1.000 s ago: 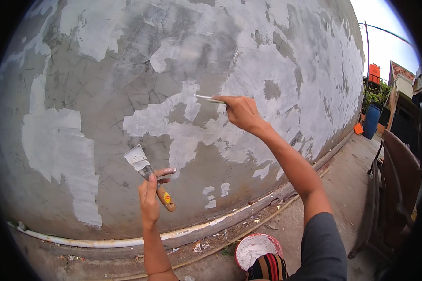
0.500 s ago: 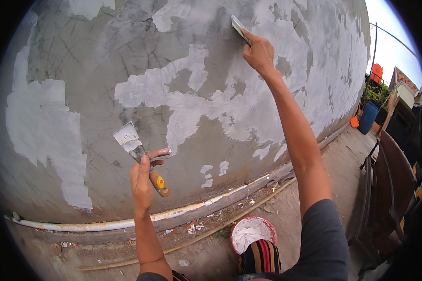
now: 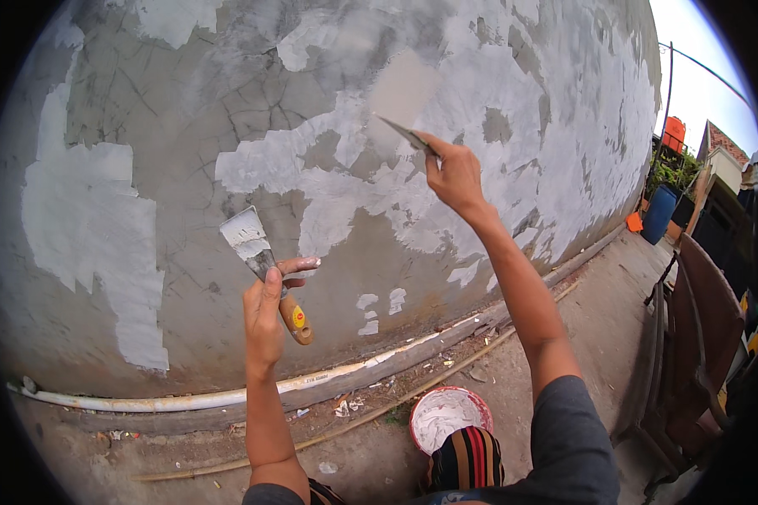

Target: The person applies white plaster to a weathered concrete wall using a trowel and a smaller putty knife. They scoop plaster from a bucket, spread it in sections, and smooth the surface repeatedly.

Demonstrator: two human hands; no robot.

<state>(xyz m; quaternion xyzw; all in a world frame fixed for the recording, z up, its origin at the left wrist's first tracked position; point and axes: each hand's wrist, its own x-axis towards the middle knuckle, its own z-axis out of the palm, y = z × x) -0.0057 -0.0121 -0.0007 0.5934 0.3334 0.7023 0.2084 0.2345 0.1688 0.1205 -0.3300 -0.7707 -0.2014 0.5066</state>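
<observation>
Just drew blade [image 3: 403, 131] down wall [image 3: 189, 151], leaving fresh patch [image 3: 406, 86], hence more cover, with fingers of right hand [image 3: 456, 175] clamped on blade, of left hand [image 3: 264, 318] on scraper [image 3: 247, 236].

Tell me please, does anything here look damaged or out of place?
Yes. Dark cracks branch across bare grey parts of the wall, which looks damaged there. Pale scraps also litter the ground near its foot.

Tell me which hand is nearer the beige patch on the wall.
Right. The right hand is just below and right of the beige patch; the left hand is well below it, farther left.
</observation>
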